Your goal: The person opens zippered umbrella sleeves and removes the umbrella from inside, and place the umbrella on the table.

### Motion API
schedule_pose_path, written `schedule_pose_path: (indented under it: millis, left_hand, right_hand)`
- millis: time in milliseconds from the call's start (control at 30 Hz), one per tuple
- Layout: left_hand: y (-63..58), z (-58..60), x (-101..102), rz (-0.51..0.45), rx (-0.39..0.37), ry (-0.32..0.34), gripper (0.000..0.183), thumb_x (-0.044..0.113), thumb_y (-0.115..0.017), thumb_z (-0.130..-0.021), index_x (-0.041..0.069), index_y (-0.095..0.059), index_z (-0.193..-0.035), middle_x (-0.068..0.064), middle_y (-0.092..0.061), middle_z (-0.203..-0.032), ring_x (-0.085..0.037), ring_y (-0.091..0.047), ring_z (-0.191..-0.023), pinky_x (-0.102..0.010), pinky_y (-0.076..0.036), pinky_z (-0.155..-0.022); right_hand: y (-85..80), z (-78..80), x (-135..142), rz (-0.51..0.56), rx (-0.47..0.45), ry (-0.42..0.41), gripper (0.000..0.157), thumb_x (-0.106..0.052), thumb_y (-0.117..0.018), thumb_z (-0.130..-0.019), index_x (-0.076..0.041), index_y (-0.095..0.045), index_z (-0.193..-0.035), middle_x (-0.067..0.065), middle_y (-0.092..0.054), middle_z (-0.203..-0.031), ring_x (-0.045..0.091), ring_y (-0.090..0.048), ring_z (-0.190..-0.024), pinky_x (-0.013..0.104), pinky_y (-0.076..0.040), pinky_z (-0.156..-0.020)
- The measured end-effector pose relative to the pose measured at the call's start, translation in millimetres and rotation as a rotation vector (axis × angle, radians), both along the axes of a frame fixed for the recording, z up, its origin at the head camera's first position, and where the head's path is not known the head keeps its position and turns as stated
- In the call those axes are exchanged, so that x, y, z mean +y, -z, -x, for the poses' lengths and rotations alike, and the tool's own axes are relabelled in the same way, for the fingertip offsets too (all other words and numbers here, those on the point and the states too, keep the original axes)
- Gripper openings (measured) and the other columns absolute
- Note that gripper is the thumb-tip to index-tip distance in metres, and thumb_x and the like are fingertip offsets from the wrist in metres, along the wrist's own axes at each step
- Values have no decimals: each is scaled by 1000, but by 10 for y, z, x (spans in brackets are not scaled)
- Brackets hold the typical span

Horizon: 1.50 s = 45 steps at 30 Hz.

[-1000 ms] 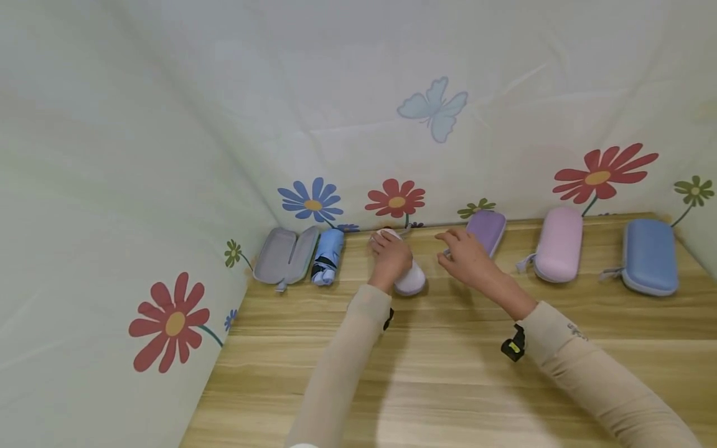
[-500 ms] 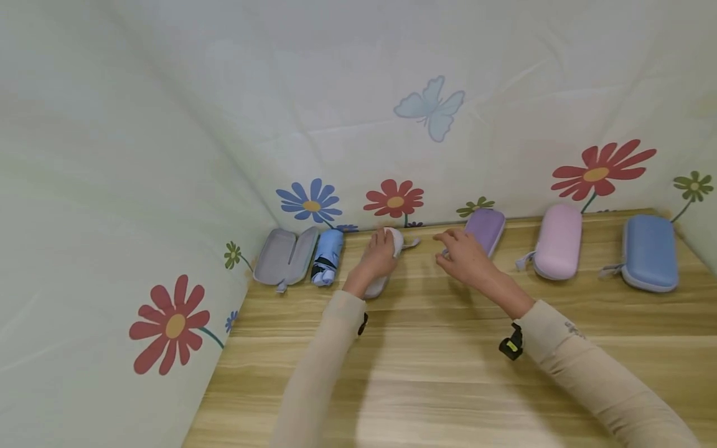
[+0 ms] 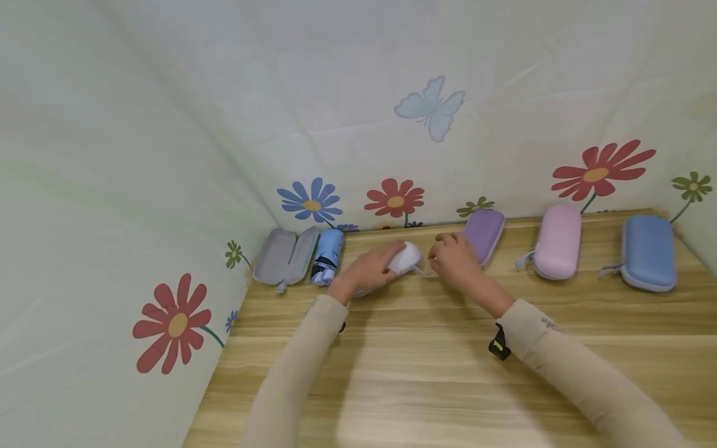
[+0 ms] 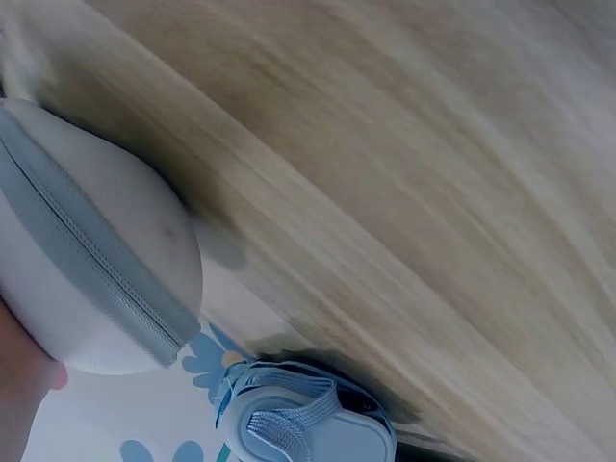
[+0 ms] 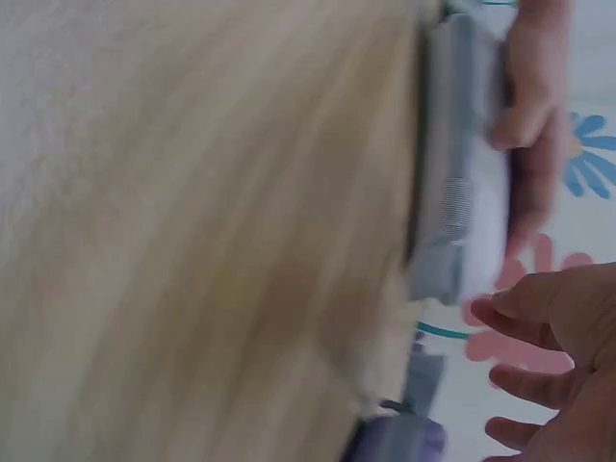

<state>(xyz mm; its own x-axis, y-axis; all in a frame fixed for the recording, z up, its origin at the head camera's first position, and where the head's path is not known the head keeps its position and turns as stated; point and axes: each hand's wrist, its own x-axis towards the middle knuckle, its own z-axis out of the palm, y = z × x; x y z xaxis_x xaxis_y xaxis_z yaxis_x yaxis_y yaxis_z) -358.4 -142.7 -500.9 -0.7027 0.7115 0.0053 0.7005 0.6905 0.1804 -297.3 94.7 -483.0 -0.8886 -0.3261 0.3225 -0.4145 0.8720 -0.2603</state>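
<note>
In the head view my left hand (image 3: 370,267) grips a white zippered case (image 3: 406,258) from above, low over the table and turned sideways. The left wrist view shows the case's rounded end and grey zip band (image 4: 91,250). A thin pale strap (image 3: 424,272) runs from the case towards my right hand (image 3: 455,264). In the right wrist view my right hand's fingers (image 5: 529,385) are spread and slightly bent beside the case end, with nothing visible between them. A purple case (image 3: 484,234) lies just right of that hand.
A compact blue folded umbrella (image 3: 327,256) lies left of my left hand, beside an opened grey case (image 3: 285,255). To the right stand a pink case (image 3: 559,242) and a blue case (image 3: 650,252). A flowered backdrop (image 3: 347,124) rises behind the wooden table (image 3: 414,386).
My left hand has turned the white case so its strap end swings right and towards me. My right hand has shifted slightly left and nearer the strap.
</note>
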Motion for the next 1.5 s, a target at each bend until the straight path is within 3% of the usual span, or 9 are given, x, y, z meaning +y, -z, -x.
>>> schedule_pose_path:
  millis: [233, 400, 633, 900, 1067, 1267, 1500]
  left_hand:
    - [15, -33, 43, 9, 7, 22, 69, 35, -51, -93, 23, -18, -152, 3, -23, -156, -15, -27, -139, -37, -29, -110]
    - [3, -39, 36, 6, 6, 0, 70, 35, -51, -92, 25, -17, -152, 4, -22, -156, -15, -28, -139, -37, -30, -110]
    - [-68, -39, 52, -13, 21, 9, 69, 32, -53, -91, 21, -21, -151, 1, -26, -154, -16, -33, -136, -38, -32, -108]
    - [122, -57, 17, -19, 51, 9, 71, 31, -53, -89, 21, -21, -151, 3, -30, -152, -15, -37, -133, -36, -35, -106]
    - [140, -53, 13, -32, 56, -12, 71, 31, -53, -88, 22, -21, -151, 4, -33, -151, -13, -41, -130, -36, -38, -103]
    - [74, -64, 9, -12, 47, -33, 70, 30, -51, -88, 23, -22, -151, 4, -31, -152, -14, -40, -131, -36, -38, -104]
    - [20, -72, 11, 2, 55, -37, 69, 30, -51, -88, 23, -23, -150, 3, -31, -152, -15, -40, -131, -37, -38, -104]
  right_hand:
    - [217, 47, -195, -35, -54, 106, 20, -30, -70, -83, -11, -76, -86, 20, -49, -131, 46, -30, -128, 64, -19, -103]
    - [236, 66, -294, -48, -52, 156, 31, -39, -73, -80, -9, -76, -86, 21, -44, -138, 46, -25, -132, 64, -12, -106]
    - [258, 90, -320, -16, -82, 197, 32, -38, -74, -80, -7, -75, -84, 23, -36, -144, 48, -16, -136, 67, -7, -106]
    - [484, 50, -330, 33, -45, 173, 16, -28, -70, -84, -14, -78, -87, 12, -36, -149, 42, -18, -138, 69, -3, -105]
    - [480, 41, -352, 27, -63, 194, 13, -30, -71, -82, -19, -78, -84, 10, -34, -150, 41, -18, -139, 68, -2, -106]
    - [418, 57, -395, 60, -112, 216, 15, -30, -70, -83, -18, -78, -88, 13, -33, -150, 41, -19, -138, 67, -1, -106]
    - [378, 73, -371, 96, -75, 212, 11, -29, -73, -80, -20, -78, -81, 14, -38, -147, 43, -24, -136, 66, -5, -107]
